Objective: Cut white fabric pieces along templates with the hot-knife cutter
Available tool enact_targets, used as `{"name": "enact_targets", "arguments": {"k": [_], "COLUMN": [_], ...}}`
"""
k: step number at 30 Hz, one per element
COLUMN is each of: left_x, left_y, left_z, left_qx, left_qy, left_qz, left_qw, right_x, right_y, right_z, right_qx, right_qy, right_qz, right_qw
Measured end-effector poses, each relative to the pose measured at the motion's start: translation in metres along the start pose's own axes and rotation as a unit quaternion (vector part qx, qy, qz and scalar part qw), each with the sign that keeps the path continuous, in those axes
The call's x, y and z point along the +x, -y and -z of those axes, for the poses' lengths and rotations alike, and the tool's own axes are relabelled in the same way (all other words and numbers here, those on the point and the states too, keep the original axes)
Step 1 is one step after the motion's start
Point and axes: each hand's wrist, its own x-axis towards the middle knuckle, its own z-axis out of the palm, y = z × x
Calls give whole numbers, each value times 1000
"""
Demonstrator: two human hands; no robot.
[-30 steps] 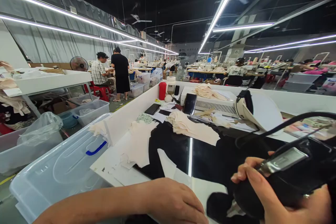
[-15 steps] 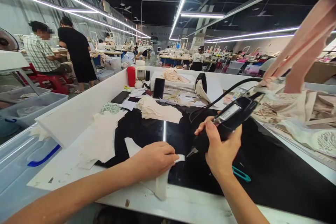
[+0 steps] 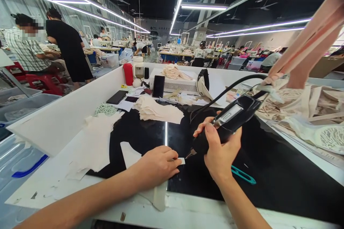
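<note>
At the left of the tabletop [image 3: 199, 209], pale fabric pieces [image 3: 94, 143] are laid aside, presumably within easy reach. A white strip [image 3: 182, 161] is clamped by the left hand [image 3: 159, 164], probably for steadiness, palm down, its end left exposed. Rightward, the black tool [image 3: 242, 111] is gripped by the wrapped right hand [image 3: 221, 152], thumb uppermost, its tip slanted down beside that end (contact cannot be told).

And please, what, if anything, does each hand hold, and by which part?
Right hand: a black metal-tipped tool, by its body. Left hand: a white strip, pinched or pressed near one end.
</note>
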Motion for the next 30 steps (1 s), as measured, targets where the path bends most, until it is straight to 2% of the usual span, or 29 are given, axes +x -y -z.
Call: {"name": "enact_targets", "arguments": {"k": [8, 17, 26, 30], "left_x": [-1, 0, 2, 1], "left_y": [1, -1, 0, 0], "left_z": [-5, -3, -6, -5], "left_qx": [-7, -12, -1, -4], "left_qy": [-6, -4, -21, -20], "left_qz": [5, 4, -6, -4], "left_qw": [1000, 1000, 1000, 1000], "right_x": [-2, -3, -5, -9], "right_y": [-2, -7, 5, 3], "right_z": [1, 0, 3, 4], "right_qx": [6, -15, 15, 9], "right_qy": [6, -2, -9, 3], "right_qz": [-14, -16, -32, -35], "right_qw": [1000, 1000, 999, 999]}}
